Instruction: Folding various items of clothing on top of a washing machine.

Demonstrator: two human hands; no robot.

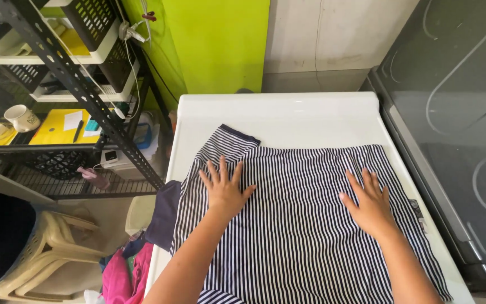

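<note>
From the head camera I look down on a navy-and-white striped shirt (305, 225) spread flat over a white counter (279, 110); the cloth covers most of the counter's near part, with one short sleeve, edged in a dark cuff, reaching up and to the left; the shirt's lower left edge hangs slightly past the counter's rim. My left hand (224, 190) lies palm down on the left part of the shirt, just below that sleeve; its fingers (214, 170) are spread wide and flat, gripping nothing. My right hand (371, 204) lies palm down on the right part of the shirt, near its right edge; its fingers (362, 181) are likewise stretched out, open, pressing on the cloth rather than holding it; the two hands are well apart, with a broad band of stripes between them.

To the left of the counter a dark garment (163, 214) drapes off the edge, and below it sits a heap of pink clothing (126, 276); further left stands a beige plastic chair (46, 253); behind it a black metal shelf rack (85, 95) carries yellow folders and a pale mug (22, 118). A bright green panel (215, 45) stands against the wall beyond the counter; a dark glossy surface (457, 112) runs along the right.
</note>
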